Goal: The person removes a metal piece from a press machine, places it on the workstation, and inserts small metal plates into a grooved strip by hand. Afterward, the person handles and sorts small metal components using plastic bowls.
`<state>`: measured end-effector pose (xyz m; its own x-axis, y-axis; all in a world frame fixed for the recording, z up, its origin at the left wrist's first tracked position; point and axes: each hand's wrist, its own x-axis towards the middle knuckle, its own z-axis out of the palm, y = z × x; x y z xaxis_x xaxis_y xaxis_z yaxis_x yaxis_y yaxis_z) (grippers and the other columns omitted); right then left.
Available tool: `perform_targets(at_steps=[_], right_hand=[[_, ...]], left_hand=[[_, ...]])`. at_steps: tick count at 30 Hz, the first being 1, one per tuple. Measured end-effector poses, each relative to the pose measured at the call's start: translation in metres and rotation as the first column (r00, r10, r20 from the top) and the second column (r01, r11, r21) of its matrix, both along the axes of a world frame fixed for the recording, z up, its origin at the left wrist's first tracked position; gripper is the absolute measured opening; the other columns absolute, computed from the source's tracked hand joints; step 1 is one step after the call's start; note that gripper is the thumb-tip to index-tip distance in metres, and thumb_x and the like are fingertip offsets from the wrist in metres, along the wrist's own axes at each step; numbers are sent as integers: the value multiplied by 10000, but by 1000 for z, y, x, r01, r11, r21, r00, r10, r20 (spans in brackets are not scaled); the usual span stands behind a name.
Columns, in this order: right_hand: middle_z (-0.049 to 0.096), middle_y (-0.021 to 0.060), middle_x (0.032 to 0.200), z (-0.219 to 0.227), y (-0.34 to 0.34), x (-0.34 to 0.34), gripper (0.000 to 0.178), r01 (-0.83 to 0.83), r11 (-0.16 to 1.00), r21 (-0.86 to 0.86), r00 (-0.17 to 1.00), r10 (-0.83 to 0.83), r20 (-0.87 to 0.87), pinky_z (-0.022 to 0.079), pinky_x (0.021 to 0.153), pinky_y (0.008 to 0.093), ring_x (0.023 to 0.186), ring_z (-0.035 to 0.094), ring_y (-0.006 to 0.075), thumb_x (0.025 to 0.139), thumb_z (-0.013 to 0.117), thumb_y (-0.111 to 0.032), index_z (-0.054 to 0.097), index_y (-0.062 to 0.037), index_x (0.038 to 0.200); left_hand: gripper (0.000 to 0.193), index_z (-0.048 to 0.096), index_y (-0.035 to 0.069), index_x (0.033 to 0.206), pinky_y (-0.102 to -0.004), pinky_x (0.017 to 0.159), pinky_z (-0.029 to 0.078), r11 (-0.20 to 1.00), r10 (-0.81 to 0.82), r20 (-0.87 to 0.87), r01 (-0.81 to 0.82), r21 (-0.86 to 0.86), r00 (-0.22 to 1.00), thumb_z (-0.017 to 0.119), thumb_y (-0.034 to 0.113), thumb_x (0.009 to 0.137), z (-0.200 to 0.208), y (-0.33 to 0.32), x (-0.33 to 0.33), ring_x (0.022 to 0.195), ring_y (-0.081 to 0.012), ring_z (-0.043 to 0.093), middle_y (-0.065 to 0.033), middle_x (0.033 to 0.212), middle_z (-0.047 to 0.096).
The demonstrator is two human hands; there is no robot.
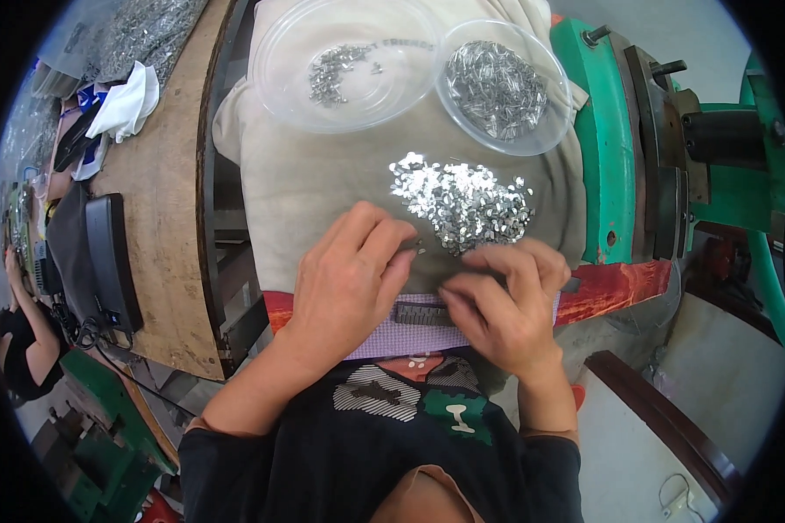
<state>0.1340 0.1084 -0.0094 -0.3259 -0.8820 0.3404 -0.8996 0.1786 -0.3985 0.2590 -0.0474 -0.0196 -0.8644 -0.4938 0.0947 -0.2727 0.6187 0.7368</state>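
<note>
A heap of small, flat, shiny metal pieces (462, 196) lies on the grey-brown cloth (314, 174) in front of me. My left hand (344, 270) is just left of the heap, thumb and fingers brought together. Beside its fingertips is a tiny metal piece (420, 247); whether the fingers grip one is too small to tell. My right hand (515, 296) is at the heap's near edge with curled fingers, its fingertips partly hidden. Between my hands, a dark ridged strip (423, 314) lies on a purple checked cloth (384, 340), close to my right thumb.
Behind the heap stand a large clear plastic bowl (279, 87) with some small metal parts and a smaller clear bowl (560, 131) full of thin metal pieces. A green machine (597, 148) borders the right side. At left is a wooden bench (161, 218); another person's arm (35, 305) shows beyond.
</note>
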Motion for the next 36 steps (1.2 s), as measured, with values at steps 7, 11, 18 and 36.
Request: perform_targets(at_steps=[7, 11, 18, 36], right_hand=[[629, -27, 992, -11, 23, 29, 251, 21, 1000, -13, 998, -20, 63, 347, 831, 367, 948, 505, 227, 616, 821, -182, 736, -177, 852], [631, -46, 997, -6, 17, 23, 227, 75, 997, -17, 989, -72, 133, 321, 823, 365, 947, 509, 218, 648, 828, -202, 742, -189, 858], [609, -43, 962, -6, -23, 13, 179, 171, 985, -32, 985, -171, 21, 309, 850, 388, 977, 507, 239, 676, 825, -218, 730, -182, 823], [607, -61, 941, 0, 5, 28, 210, 77, 997, 13, 987, -79, 142, 302, 840, 385, 973, 491, 220, 628, 814, -175, 717, -179, 815]], left_hand=[[167, 657, 34, 907, -359, 625, 479, 997, -11, -59, 6, -83, 998, 727, 1, 759, -2, 0, -5, 751, -264, 610, -78, 860, 572], [151, 662, 36, 885, -358, 620, 482, 998, -18, -50, 15, -57, 999, 728, -2, 755, 0, -3, 0, 735, -254, 612, -76, 843, 580], [168, 645, 39, 881, -375, 626, 489, 991, -126, -78, 123, -50, 989, 725, 35, 734, 9, -2, 29, 759, -252, 603, -70, 866, 572], [208, 637, 60, 923, -362, 735, 476, 964, -265, -11, 265, -5, 964, 711, 102, 733, 7, 5, 39, 889, -236, 568, -49, 957, 592]])
